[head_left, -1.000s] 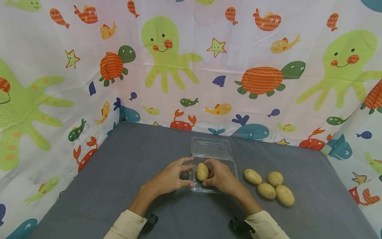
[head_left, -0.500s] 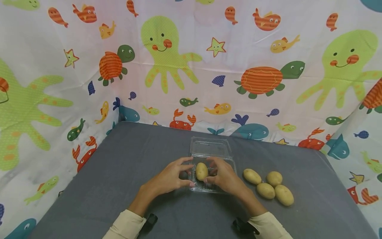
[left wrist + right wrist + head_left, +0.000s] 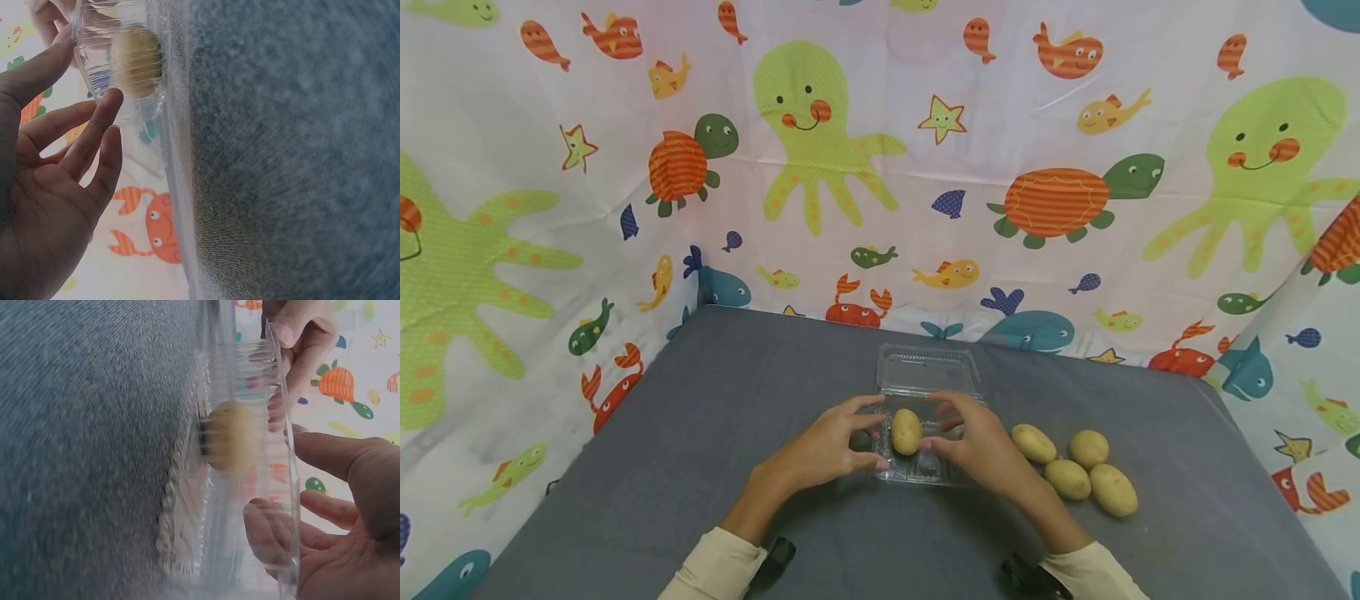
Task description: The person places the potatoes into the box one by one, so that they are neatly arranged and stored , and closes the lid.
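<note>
A clear plastic clamshell container (image 3: 928, 477) stands with its lid (image 3: 928, 371) folded back on the dark grey cloth. One potato (image 3: 906, 432) lies inside, toward the left side, and shows through the ribbed wall in both wrist views. My left hand (image 3: 829, 442) is at the container's left edge, thumb and fingers spread; its thumb appears to touch the rim. My right hand (image 3: 981, 442) hovers over the container's right part, fingers apart and loosely bent, holding nothing. A small gap separates it from the potato.
Several loose potatoes (image 3: 1069, 479) lie grouped right of the container, close beside my right forearm. A grey cloth (image 3: 715, 400) covers the table. Behind it and at the sides hangs a white curtain (image 3: 880, 200) printed with sea animals.
My right hand has let go of the potato and drawn back to the right. The potato stays in the container. My left hand has hardly moved.
</note>
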A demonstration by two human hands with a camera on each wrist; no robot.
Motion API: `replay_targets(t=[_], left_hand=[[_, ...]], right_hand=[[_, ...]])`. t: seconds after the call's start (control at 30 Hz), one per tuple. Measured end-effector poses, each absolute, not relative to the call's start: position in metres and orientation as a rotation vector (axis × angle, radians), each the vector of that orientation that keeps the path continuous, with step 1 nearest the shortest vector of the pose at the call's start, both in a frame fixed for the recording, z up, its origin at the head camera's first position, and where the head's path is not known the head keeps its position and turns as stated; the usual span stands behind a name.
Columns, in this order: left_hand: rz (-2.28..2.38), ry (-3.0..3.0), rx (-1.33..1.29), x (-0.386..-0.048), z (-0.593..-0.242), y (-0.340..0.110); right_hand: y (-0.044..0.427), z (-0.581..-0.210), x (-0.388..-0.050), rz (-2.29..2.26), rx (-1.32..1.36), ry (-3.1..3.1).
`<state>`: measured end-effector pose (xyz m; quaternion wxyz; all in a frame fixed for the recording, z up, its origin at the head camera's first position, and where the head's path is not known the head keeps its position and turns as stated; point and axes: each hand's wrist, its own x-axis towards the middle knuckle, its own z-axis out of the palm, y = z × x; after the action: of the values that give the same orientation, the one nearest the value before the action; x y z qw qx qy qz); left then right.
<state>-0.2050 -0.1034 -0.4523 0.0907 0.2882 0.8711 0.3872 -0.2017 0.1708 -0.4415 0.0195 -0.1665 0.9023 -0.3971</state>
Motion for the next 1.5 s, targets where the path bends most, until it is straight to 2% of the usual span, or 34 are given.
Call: replay_targets(t=[1.03,1.5], left_hand=[[1.204,2.556,0.829,-0.205,-0.457,-0.103],[1.226,2.537,0.842,-0.208,-0.458,-0.104]], right_hand=[[0.218,-0.443,-0.183,-1.362,-0.585,3.057],[0.245,-0.445,-0.182,-1.35,-0.475,3.069]])
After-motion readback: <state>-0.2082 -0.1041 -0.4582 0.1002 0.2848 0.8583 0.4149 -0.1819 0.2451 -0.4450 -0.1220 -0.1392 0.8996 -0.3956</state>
